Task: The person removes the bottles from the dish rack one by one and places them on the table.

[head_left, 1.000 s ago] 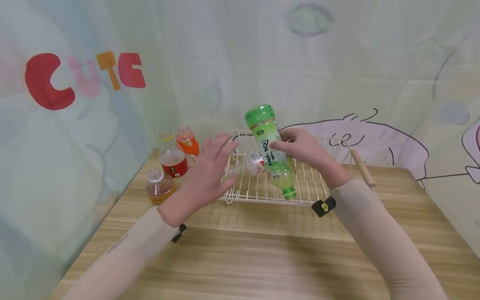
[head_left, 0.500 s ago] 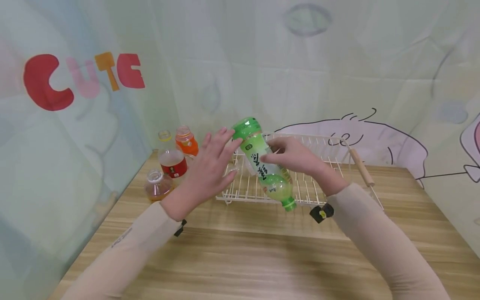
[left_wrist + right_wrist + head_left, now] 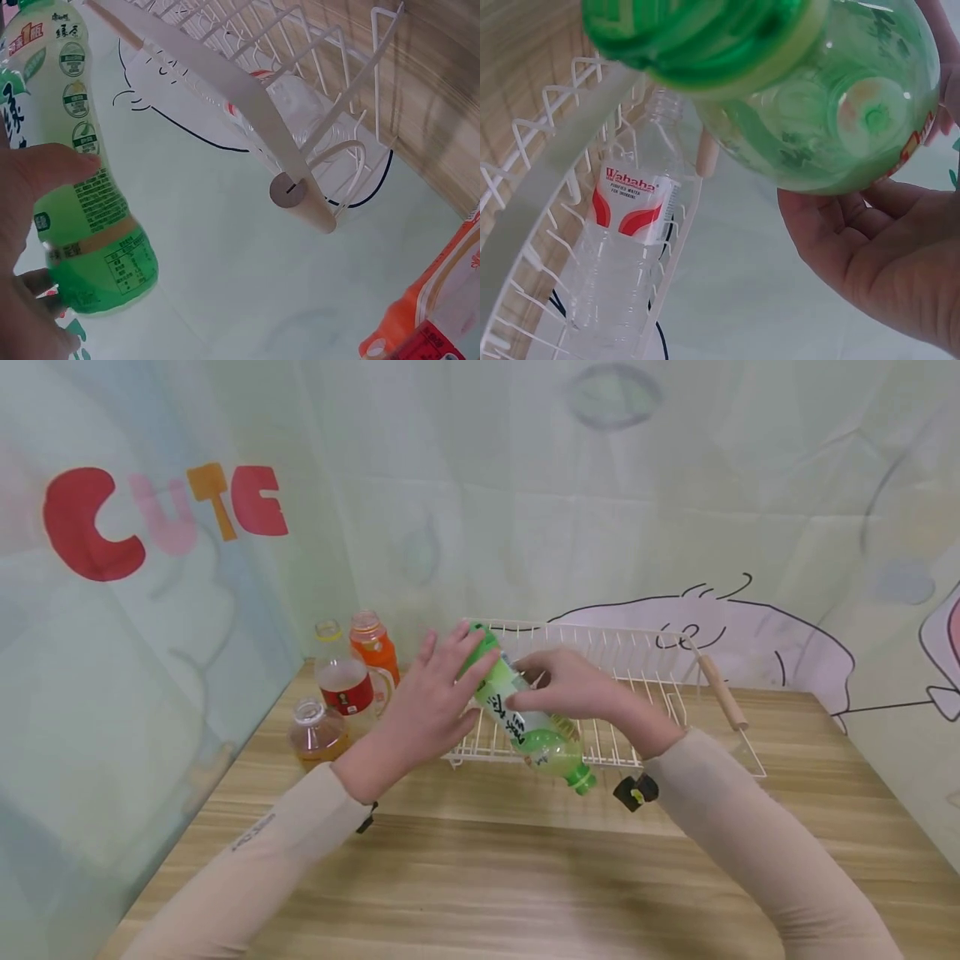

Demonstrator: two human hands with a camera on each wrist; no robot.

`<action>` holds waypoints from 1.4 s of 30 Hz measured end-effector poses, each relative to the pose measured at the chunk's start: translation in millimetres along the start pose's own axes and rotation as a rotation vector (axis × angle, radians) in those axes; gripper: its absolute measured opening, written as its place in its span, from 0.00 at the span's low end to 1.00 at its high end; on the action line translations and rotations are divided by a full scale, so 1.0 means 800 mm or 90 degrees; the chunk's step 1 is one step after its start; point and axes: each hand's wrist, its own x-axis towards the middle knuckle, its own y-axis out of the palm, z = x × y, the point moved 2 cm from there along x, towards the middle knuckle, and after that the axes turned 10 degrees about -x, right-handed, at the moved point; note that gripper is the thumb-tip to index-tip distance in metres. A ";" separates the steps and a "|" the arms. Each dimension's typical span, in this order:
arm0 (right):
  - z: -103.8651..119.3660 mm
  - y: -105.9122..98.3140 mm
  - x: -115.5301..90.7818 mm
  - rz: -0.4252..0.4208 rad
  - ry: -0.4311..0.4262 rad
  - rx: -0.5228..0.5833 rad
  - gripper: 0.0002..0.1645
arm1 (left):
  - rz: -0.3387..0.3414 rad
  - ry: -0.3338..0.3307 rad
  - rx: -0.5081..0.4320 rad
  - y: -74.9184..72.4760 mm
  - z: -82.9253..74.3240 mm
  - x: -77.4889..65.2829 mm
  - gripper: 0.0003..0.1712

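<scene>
A green-and-clear plastic drink bottle is tilted above the front of a white wire rack, its green neck end low and to the right. My right hand holds it by the label, thumb on the near side. My left hand reaches over its green base with fingers spread and nearly straight. In the left wrist view, the thumb overlaps the side of the drink bottle and fingertips show behind the base. A clear water bottle with a red-and-white label lies in the rack.
Left of the rack stand an orange bottle, a red-labelled bottle and a squat bottle of amber liquid. A wooden handle is on the rack's right end. A printed curtain hangs behind the wooden table.
My right hand has brought the drink bottle down and left, tilting it further, until its base came under my left fingers. The left hand has shifted only slightly right.
</scene>
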 end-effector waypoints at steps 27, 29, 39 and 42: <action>0.022 0.012 -0.005 0.012 -0.092 -0.046 0.33 | 0.046 0.036 0.165 -0.003 -0.016 -0.013 0.32; 0.023 0.011 -0.005 0.011 -0.095 -0.046 0.34 | 0.034 0.033 0.166 -0.005 -0.016 -0.014 0.30; 0.019 -0.014 -0.013 -0.056 -0.055 -0.040 0.35 | 0.020 -0.050 0.113 -0.021 -0.013 -0.031 0.30; 0.011 -0.027 -0.015 -0.084 -0.027 -0.025 0.33 | 0.015 -0.075 0.089 -0.027 -0.013 -0.038 0.29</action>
